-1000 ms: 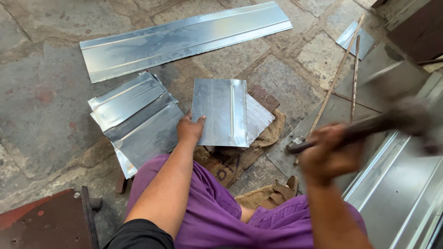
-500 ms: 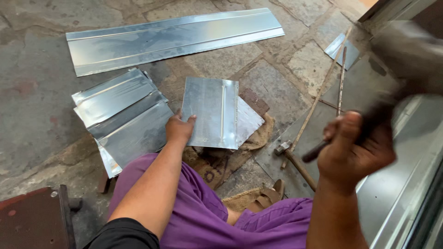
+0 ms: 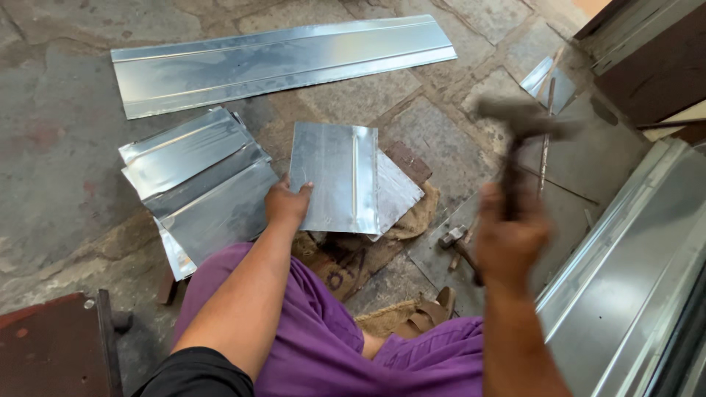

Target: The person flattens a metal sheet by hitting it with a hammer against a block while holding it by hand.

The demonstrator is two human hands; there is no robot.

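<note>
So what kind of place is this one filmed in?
Probably an informal sheet-metal workshop on a stone-paved floor: cut metal sheets lie around, and the right hand holds a hammer.

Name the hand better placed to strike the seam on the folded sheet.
Right hand: it likely strikes, gripping the raised hammer. Left hand pins the folded sheet.

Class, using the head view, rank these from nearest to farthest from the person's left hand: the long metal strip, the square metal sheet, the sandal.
1. Square metal sheet: under the left hand, touching it.
2. Sandal: lower right of the hand, by the purple trousers.
3. Long metal strip: top of the view, on the stone floor.
</note>
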